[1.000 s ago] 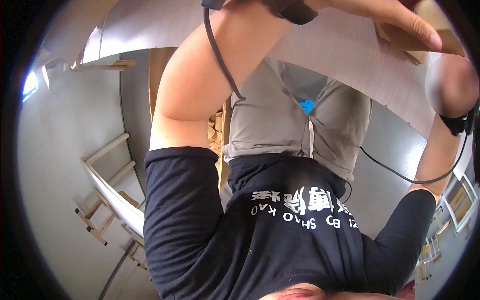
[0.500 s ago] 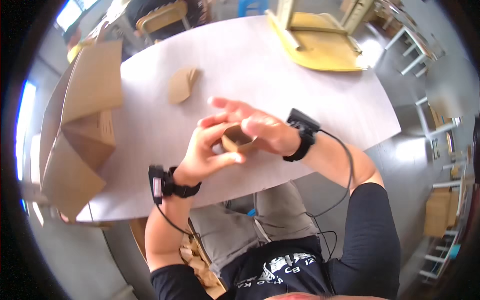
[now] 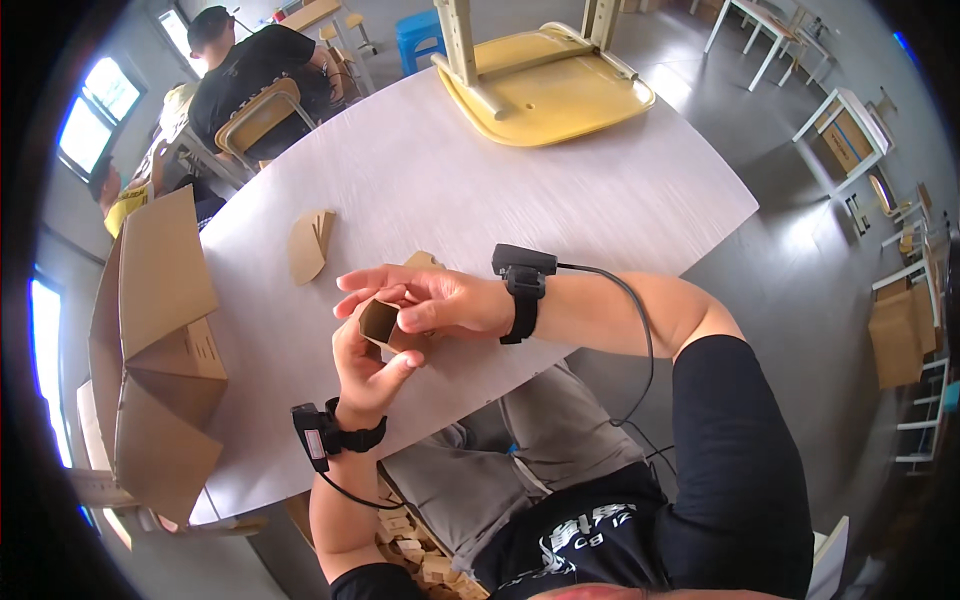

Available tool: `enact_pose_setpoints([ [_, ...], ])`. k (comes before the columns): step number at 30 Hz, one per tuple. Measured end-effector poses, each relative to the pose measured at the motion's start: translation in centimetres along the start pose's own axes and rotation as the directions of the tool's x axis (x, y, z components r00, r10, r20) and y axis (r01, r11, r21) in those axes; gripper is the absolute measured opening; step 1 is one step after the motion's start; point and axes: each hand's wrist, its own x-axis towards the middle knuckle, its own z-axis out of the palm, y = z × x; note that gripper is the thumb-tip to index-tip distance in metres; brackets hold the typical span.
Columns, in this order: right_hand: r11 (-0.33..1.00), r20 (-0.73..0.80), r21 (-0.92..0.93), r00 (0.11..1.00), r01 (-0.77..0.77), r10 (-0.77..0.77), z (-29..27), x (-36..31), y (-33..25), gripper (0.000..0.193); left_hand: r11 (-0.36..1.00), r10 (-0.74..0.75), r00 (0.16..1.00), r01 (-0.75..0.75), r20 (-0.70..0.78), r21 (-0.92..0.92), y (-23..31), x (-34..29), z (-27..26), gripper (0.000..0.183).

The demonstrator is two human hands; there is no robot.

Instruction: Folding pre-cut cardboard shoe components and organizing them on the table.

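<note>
My left hand (image 3: 362, 368) is wrapped round a small brown cardboard box (image 3: 380, 322) whose open end faces up toward me. My right hand (image 3: 450, 303) lies over the far right side of that box, its thumb at the rim and its fingers bent along the far edge. Behind the right hand a piece of brown cardboard (image 3: 424, 260) partly shows. Farther left on the table (image 3: 420, 190) rests a flat, folded cardboard piece (image 3: 311, 246). Both wrists carry black strapped devices with cables.
A big open carton (image 3: 165, 270) stands at the table's left edge. An upturned yellow chair (image 3: 545, 95) lies at the far side. Below left, by my legs, a box holds several cardboard pieces (image 3: 410, 550). Other people (image 3: 255, 85) sit beyond the table.
Both hands and the small box have shifted left in view as the head view turned. My right hand has come down from above the box, its fingers now bent against it.
</note>
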Motion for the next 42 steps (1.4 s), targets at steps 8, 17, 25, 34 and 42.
enact_pose_setpoints([
  [8, 1.000, -0.183, -0.031, 0.983, -0.003, -0.003, -0.1, 0.3, 0.3, 0.055, 0.989, -0.071, 0.996, 0.078, -0.060, 0.124, 0.7, 0.6, 1.1, 0.072],
  [17, 0.993, -0.154, -0.070, 0.982, 0.097, -0.106, -0.4, 0.2, 0.0, 0.050, 0.970, 0.121, 0.992, -0.127, 0.041, 0.205, 0.6, 1.1, 0.3, 0.079],
  [25, 0.118, 0.364, -0.867, 0.778, 0.484, -0.511, -0.9, 0.2, -2.6, 0.019, 0.977, -0.007, 0.995, 0.028, 0.100, -0.213, 0.4, 0.8, 0.3, 0.089],
  [34, 0.014, 0.402, -0.885, 0.779, 0.465, -0.481, -0.4, 0.0, -3.2, 0.016, 0.995, 0.037, 0.998, -0.032, 0.057, -0.089, -0.5, 0.6, 0.5, 0.078],
  [42, 0.120, 0.337, -0.900, 0.843, 0.419, -0.419, -1.7, 0.3, -2.9, 0.024, 0.996, -0.091, 0.993, 0.092, 0.069, -0.011, 0.6, 0.7, 0.2, 0.063],
])
